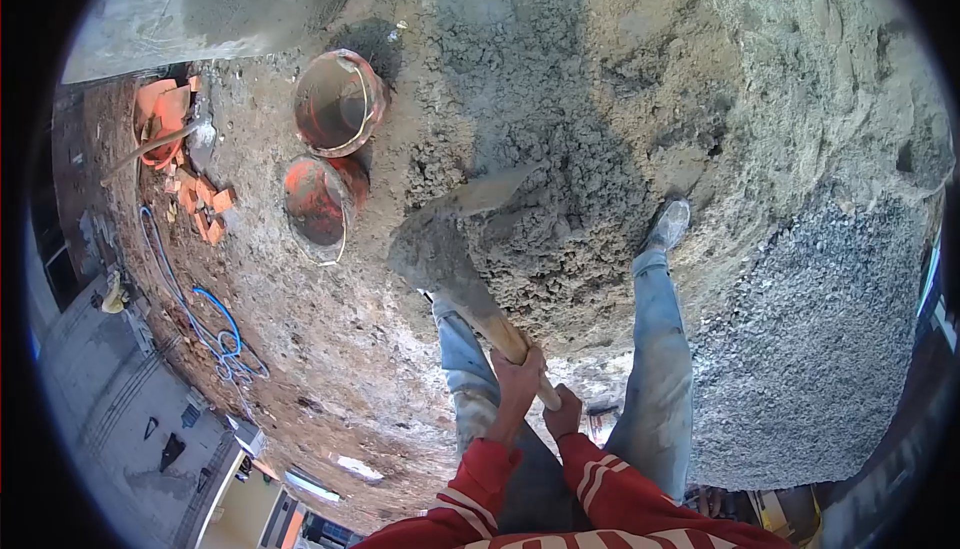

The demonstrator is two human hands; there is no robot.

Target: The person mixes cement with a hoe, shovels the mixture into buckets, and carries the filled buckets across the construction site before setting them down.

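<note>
Both my hands are wrapped round the wooden handle of a shovel (447,261), whose blade is caked with grey mortar. My left hand (517,377) grips lower down the shaft, closer to the blade. Near the handle's end, my right hand (563,413) is closed round it. The blade lies at the left side of a heap of wet grey mortar (560,239), in front of my left leg. Part of the blade's edge blends into the mortar, so how deep it sits is hard to tell.
Two mortar-stained orange buckets (340,109) stand left of the heap. Beyond them are an orange container (160,114), broken bricks (205,204) and a blue hose (222,334). A gravel pile (810,349) rises at right; a grey slab (210,9) lies at upper left.
</note>
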